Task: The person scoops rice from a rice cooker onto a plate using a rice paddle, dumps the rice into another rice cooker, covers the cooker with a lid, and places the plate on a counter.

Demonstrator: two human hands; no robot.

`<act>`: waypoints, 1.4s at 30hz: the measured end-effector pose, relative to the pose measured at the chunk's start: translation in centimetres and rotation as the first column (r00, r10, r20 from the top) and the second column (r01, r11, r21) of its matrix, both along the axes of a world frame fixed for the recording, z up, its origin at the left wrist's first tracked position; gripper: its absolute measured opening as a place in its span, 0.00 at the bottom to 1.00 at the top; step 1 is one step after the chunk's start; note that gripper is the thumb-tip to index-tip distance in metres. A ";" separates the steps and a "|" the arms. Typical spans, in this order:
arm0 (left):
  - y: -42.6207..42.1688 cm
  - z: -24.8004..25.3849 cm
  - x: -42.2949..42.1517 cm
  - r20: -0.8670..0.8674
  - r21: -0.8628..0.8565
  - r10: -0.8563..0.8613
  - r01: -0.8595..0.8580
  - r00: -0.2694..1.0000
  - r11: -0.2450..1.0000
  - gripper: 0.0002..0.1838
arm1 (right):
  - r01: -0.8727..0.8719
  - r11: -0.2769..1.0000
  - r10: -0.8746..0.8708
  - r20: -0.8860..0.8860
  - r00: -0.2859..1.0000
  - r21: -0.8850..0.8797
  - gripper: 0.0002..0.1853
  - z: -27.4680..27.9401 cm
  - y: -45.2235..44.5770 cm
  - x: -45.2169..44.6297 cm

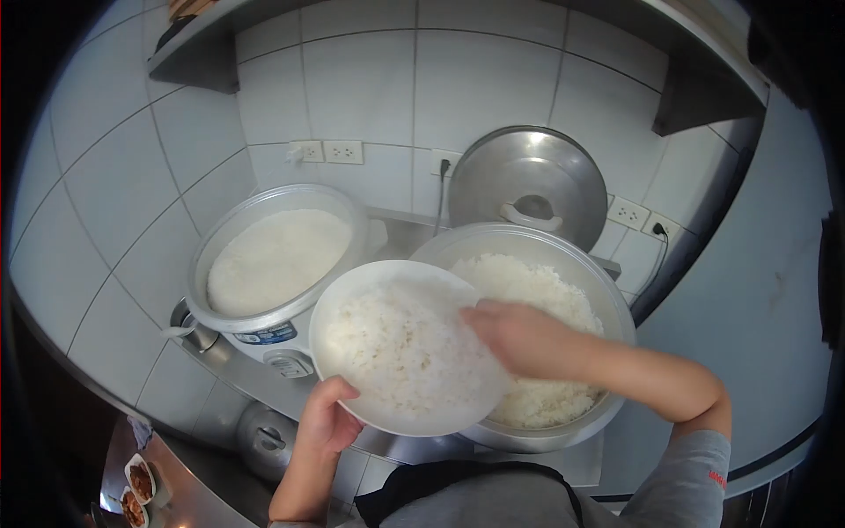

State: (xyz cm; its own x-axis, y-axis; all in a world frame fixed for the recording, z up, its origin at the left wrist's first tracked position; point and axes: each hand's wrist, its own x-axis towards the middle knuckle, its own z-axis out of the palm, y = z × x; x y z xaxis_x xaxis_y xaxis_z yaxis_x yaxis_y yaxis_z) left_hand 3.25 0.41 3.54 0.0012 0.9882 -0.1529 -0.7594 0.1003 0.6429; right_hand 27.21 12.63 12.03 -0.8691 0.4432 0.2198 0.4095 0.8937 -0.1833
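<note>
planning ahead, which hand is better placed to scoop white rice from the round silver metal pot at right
Probably the right hand: its forearm crosses that pot; the left hand grips the round white bowl.

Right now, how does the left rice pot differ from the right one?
The left pot holds rice in a smooth, nearly level bed; in the right pot the rice is loose and lumpy.
The left pot's mouth shows whole, while the plate and the blurred right hand hide part of the right pot's.
Both are uncovered and hold white rice.
</note>
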 end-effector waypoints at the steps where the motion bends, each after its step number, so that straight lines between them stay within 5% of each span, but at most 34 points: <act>1: -0.1 -0.2 -0.1 0.030 0.007 0.012 -0.012 0.999 1.000 0.34 | -0.039 0.998 0.041 -0.042 0.998 0.039 0.19 0.3 1.3 1.2; 3: -0.4 -0.7 -0.5 0.099 0.020 0.029 -0.031 0.995 0.999 0.35 | 0.164 0.938 -0.213 -0.137 0.967 -0.304 0.15 2.4 3.0 4.2; 5: -0.9 -1.6 -1.6 0.105 0.011 0.077 -0.079 0.991 0.997 0.36 | 0.374 0.869 -0.415 -0.067 0.907 -0.324 0.07 1.9 6.3 9.1; 7: -1.1 -1.9 -2.3 0.115 0.019 0.124 -0.127 0.986 0.992 0.36 | 0.561 0.813 -0.508 0.283 0.814 -0.157 0.10 -0.9 9.8 15.4; 10: -1.2 -1.7 -3.0 0.137 0.036 0.175 -0.181 0.975 0.983 0.36 | 0.551 0.765 -0.643 0.435 0.630 0.333 0.16 -2.7 7.7 18.7; 16: -0.4 -1.9 -3.0 0.133 0.004 0.195 -0.197 0.972 0.980 0.36 | 0.450 0.880 -0.471 0.407 0.782 0.155 0.19 -6.5 5.1 15.4; 25: 1.4 -1.8 -1.8 0.142 -0.001 0.143 -0.145 0.979 0.989 0.35 | 0.497 0.864 -0.421 0.425 0.801 -0.081 0.20 -6.7 3.6 13.4; 31: 1.8 -1.1 -1.2 0.143 0.006 0.108 -0.110 0.984 0.994 0.35 | 0.585 0.766 -0.454 0.418 0.787 -0.268 0.19 -6.4 2.9 13.0; 34: 1.6 -1.2 -1.3 0.136 0.024 0.091 -0.095 0.987 0.995 0.36 | 0.545 0.631 -0.516 0.225 0.826 -0.553 0.16 -8.0 2.9 14.0; 42: -0.1 -1.0 -1.7 0.093 0.041 0.071 -0.076 0.993 0.996 0.36 | 0.583 0.740 -0.599 0.065 0.798 -0.336 0.15 -1.0 4.0 13.0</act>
State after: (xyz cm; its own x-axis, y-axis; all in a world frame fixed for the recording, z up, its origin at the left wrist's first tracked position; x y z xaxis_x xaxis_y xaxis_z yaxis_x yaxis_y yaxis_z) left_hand 1.57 0.28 2.58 -0.0598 0.9920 -0.1110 -0.8194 0.0147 0.5730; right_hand 40.20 16.65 11.01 -0.4017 0.9158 0.0015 0.8195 0.3602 -0.4457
